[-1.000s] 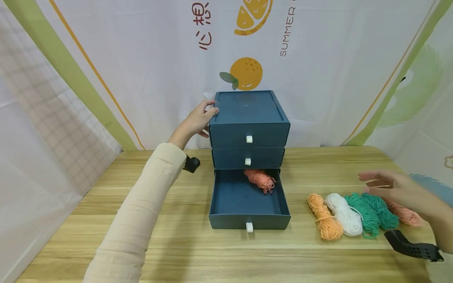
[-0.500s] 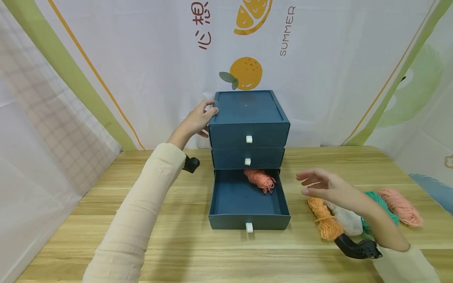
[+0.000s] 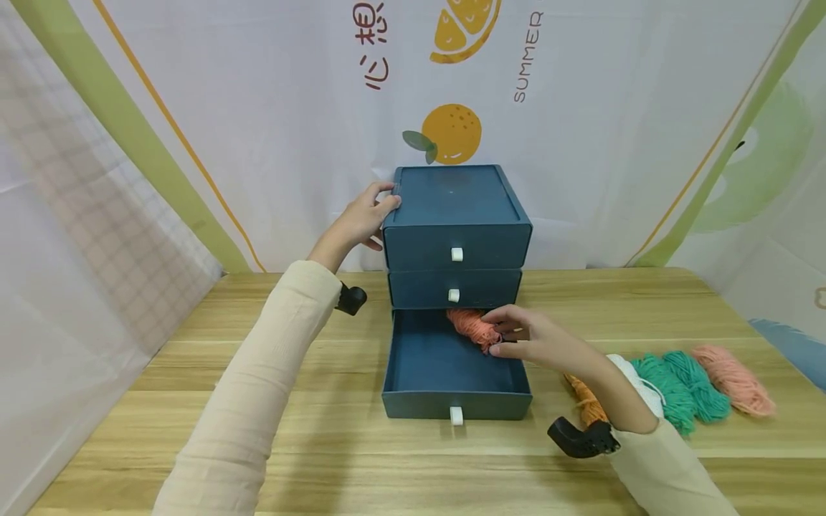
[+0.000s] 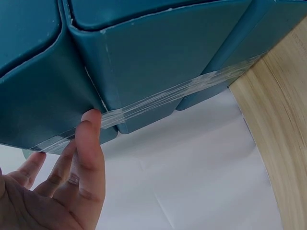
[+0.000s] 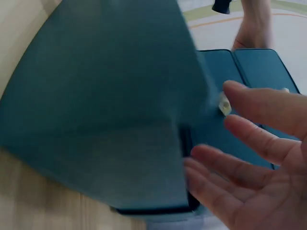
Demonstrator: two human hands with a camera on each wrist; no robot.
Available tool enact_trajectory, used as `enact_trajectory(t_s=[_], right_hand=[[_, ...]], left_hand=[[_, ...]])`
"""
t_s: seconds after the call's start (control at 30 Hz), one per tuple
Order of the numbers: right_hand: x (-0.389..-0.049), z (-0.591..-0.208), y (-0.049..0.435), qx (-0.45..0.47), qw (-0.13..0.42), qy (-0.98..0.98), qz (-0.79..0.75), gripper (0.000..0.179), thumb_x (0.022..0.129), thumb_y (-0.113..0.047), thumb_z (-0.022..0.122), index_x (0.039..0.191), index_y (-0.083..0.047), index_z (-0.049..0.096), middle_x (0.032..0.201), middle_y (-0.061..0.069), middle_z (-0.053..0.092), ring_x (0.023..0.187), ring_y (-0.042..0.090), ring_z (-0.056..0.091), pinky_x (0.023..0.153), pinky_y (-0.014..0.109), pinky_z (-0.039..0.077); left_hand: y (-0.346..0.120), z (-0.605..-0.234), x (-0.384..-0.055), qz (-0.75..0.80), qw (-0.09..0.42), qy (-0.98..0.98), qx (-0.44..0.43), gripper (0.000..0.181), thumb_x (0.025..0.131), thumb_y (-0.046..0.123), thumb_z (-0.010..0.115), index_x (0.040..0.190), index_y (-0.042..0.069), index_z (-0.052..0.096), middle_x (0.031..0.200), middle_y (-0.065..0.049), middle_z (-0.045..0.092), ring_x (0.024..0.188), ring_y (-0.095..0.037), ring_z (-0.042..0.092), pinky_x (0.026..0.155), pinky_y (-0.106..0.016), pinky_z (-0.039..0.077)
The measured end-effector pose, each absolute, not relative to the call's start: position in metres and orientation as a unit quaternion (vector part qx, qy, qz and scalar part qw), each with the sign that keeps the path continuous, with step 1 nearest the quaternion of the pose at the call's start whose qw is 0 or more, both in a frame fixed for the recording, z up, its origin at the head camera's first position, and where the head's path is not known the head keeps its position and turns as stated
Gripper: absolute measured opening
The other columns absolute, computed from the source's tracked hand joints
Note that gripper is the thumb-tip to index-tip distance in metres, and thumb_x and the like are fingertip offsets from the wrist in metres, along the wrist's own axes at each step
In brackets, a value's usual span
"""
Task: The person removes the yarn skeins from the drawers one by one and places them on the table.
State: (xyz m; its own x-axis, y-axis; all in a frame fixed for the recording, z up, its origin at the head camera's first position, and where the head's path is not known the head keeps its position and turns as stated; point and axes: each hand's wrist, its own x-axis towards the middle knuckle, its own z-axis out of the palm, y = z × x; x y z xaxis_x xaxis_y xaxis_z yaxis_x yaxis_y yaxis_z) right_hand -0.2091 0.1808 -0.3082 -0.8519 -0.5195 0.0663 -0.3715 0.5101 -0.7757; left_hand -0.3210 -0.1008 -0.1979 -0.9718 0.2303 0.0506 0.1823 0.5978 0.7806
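Observation:
A dark blue three-drawer unit [image 3: 452, 197] stands near the table's back, its bottom drawer [image 3: 419, 406] pulled out. Inside that drawer, at the back right, lies a coral yarn skein [image 3: 467, 326]. My left hand [image 3: 361, 222] rests on the unit's upper left edge; in the left wrist view its fingertips touch the taped side wall [image 4: 144, 62]. Over the drawer's right wall, my right hand [image 3: 545, 340] has its fingertips at the skein's right end, overlapping it in the head view. Its fingers [image 5: 261, 141] are spread apart in the right wrist view, with nothing between them.
Several yarn skeins lie in a row to the right: orange [image 3: 587, 405], white [image 3: 635, 380], green [image 3: 667, 394] and pink [image 3: 732, 380]. The right forearm partly hides the orange and white ones. A printed curtain [image 3: 297, 143] hangs behind the wooden table [image 3: 310, 430].
My right hand has moved left from above the yarn row to over the open drawer, by the coral skein. The left hand has stayed on the drawer unit.

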Motion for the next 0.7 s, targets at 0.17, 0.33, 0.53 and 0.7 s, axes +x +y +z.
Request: enact_trajectory(t_s=[0.17, 0.33, 0.53, 0.7], right_hand=[[-0.216, -0.312, 0.169, -0.253, 0.080, 0.883, -0.387, 0.045, 0.087, -0.025, 0.066, 0.126, -0.005, 0.053, 0.122, 0.017, 0.057, 0.105, 0.028, 0.057, 0.085, 0.038, 0.050], [-0.221, -0.313, 0.161, -0.248, 0.060, 0.900, -0.353, 0.044, 0.085, -0.023, 0.068, 0.124, -0.006, 0.055, 0.117, 0.015, 0.059, 0.096, 0.023, 0.056, 0.078, 0.033, 0.047], [-0.226, -0.317, 0.150, -0.241, 0.046, 0.921, -0.304, 0.046, 0.084, -0.017, 0.069, 0.125, -0.003, 0.054, 0.115, 0.017, 0.060, 0.087, 0.022, 0.055, 0.070, 0.030, 0.045], [-0.229, -0.321, 0.143, -0.242, 0.045, 0.926, -0.287, 0.048, 0.084, -0.013, 0.069, 0.127, 0.000, 0.053, 0.114, 0.017, 0.059, 0.086, 0.021, 0.054, 0.070, 0.032, 0.046]], left_hand=[[-0.101, -0.198, -0.320, 0.433, 0.027, 0.894, 0.116, 0.053, 0.099, 0.039, 0.034, 0.148, 0.023, 0.021, 0.132, -0.015, 0.048, 0.080, -0.027, 0.064, 0.064, -0.035, 0.056], [-0.101, -0.198, -0.321, 0.434, 0.026, 0.893, 0.115, 0.053, 0.099, 0.039, 0.034, 0.148, 0.023, 0.021, 0.132, -0.015, 0.048, 0.079, -0.027, 0.064, 0.064, -0.035, 0.056], [-0.101, -0.198, -0.321, 0.433, 0.029, 0.894, 0.113, 0.053, 0.099, 0.039, 0.034, 0.148, 0.023, 0.020, 0.134, -0.015, 0.047, 0.083, -0.029, 0.065, 0.067, -0.038, 0.056], [-0.101, -0.198, -0.322, 0.434, 0.030, 0.893, 0.114, 0.053, 0.099, 0.039, 0.035, 0.148, 0.023, 0.021, 0.136, -0.015, 0.047, 0.086, -0.031, 0.065, 0.066, -0.038, 0.056]])
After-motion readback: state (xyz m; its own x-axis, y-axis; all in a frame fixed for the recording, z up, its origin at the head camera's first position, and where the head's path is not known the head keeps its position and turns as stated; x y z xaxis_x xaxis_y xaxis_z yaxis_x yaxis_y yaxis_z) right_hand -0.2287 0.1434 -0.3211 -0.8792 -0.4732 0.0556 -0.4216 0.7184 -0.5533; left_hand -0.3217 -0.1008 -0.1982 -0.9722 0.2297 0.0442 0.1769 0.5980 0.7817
